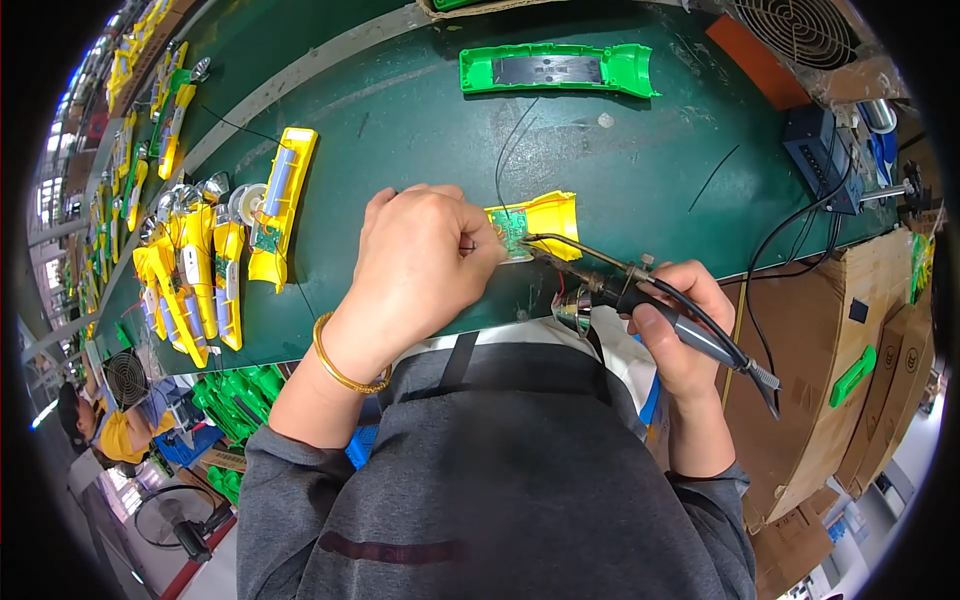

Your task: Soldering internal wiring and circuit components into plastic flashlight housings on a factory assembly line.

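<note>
A yellow flashlight half-shell (556, 214) with a small green circuit board (512, 232) inside lies in front of me on the table. My left hand (425, 250) is closed at its left end and covers that part; what its fingers pinch is hidden. In my right hand (683, 325) is a soldering iron (690, 333) with a thin curved feed tube (580, 246) along it. The tip end reaches the board; whether it touches cannot be made out. A shiny reflector cup (573, 309) with a red wire sits just below the iron, at the table's near edge.
A green half-shell (540, 70) lies at the far side. Left stand an open yellow shell with a battery (285, 190) and a pile of yellow flashlights (190, 270). At right are a blue control box (822, 160), its cable, a fan grille (800, 30) and cartons (810, 370).
</note>
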`<state>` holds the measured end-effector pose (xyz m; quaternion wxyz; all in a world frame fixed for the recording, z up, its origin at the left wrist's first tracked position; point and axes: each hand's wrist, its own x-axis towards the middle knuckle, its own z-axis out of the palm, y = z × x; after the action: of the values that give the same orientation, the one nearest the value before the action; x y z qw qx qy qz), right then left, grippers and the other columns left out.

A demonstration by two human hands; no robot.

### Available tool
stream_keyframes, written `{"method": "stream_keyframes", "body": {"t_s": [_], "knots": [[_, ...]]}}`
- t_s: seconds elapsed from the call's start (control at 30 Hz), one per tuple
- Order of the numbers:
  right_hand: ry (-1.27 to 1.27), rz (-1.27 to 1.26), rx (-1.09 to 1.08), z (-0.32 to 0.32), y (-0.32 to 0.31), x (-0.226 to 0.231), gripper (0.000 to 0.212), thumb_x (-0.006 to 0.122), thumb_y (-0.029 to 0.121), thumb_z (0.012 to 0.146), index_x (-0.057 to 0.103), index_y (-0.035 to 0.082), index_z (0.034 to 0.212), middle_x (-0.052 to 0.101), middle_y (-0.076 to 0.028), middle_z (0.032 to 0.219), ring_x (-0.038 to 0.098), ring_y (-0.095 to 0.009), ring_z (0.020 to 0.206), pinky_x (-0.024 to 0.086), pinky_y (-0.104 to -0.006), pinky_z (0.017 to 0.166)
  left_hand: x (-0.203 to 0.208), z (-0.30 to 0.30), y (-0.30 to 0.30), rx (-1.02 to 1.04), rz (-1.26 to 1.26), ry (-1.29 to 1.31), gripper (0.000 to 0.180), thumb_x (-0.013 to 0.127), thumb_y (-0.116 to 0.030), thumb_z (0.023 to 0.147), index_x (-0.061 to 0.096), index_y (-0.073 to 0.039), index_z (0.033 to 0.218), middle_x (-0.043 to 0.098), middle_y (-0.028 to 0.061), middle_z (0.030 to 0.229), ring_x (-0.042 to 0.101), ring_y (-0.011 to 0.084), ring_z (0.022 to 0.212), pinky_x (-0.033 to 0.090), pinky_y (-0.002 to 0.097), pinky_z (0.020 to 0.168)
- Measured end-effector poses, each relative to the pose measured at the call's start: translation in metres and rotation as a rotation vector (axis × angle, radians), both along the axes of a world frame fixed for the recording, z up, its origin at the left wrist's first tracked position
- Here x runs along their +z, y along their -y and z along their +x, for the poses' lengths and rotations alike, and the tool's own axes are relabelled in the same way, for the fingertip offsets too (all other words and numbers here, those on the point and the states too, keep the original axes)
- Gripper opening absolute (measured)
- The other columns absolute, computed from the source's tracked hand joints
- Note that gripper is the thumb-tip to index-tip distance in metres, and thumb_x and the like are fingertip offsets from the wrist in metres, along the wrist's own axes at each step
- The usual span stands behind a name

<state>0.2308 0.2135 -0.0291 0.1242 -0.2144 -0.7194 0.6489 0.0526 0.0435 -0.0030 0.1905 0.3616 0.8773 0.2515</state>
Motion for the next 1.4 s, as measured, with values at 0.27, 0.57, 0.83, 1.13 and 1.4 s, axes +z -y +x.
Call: {"method": "stream_keyframes", "body": {"t_s": [0.27, 0.57, 0.83, 1.13, 1.4], "knots": [[0.029, 0.031, 0.036, -0.007, -0.009, 0.009, 0.021, 0.068, 0.015, 0.071, 0.053, 0.002, 0.079, 0.056, -0.002, 0.072, 0.048, -0.007, 0.061, 0.039, -0.0207, 0.057, 0.002, -0.004, -0.004, -0.025, -0.001, -0.025, 0.009, 0.071, -0.006, 0.065, 0.063, -0.002, 0.065, 0.055, 0.0081, 0.065, 0.054, 0.0225, 0.062, 0.042, 0.0331, 0.056], [0.043, 0.030, 0.088, -0.015, -0.016, 0.016, 0.018, 0.067, 0.010, 0.067, 0.054, 0.002, 0.077, 0.054, 0.000, 0.071, 0.044, -0.006, 0.063, 0.037, -0.0206, 0.057, 0.002, -0.004, -0.002, -0.044, 0.001, 0.005, 0.009, 0.069, -0.006, 0.066, 0.061, -0.001, 0.064, 0.055, 0.0088, 0.065, 0.054, 0.0241, 0.066, 0.042, 0.0341, 0.059], [0.052, 0.086, 0.113, -0.021, -0.015, 0.022, 0.017, 0.067, 0.009, 0.065, 0.055, 0.002, 0.075, 0.054, 0.000, 0.068, 0.045, -0.006, 0.061, 0.037, -0.0210, 0.057, 0.000, -0.003, 0.001, -0.056, 0.005, -0.014, 0.008, 0.068, -0.005, 0.066, 0.061, -0.001, 0.065, 0.054, 0.0093, 0.065, 0.054, 0.0246, 0.066, 0.042, 0.0347, 0.059], [-0.117, -0.330, -0.075, -0.015, -0.027, 0.005, 0.027, 0.065, 0.022, 0.077, 0.050, 0.001, 0.085, 0.056, -0.007, 0.068, 0.052, -0.011, 0.054, 0.042, -0.0224, 0.049, -0.003, -0.007, -0.003, -0.071, 0.025, -0.014, 0.008, 0.067, -0.005, 0.065, 0.060, -0.002, 0.065, 0.054, 0.0093, 0.064, 0.054, 0.0250, 0.064, 0.042, 0.0351, 0.059], [-0.298, -0.560, -0.389, -0.008, -0.036, -0.002, 0.022, 0.057, 0.025, 0.085, 0.047, 0.006, 0.092, 0.055, -0.009, 0.068, 0.052, -0.015, 0.049, 0.043, -0.0226, 0.043, 0.010, 0.000, -0.007, -0.098, -0.027, -0.156, 0.014, 0.058, -0.013, 0.073, 0.056, -0.008, 0.060, 0.054, 0.0089, 0.067, 0.055, 0.0295, 0.075, 0.035, 0.0598, 0.087]]}}
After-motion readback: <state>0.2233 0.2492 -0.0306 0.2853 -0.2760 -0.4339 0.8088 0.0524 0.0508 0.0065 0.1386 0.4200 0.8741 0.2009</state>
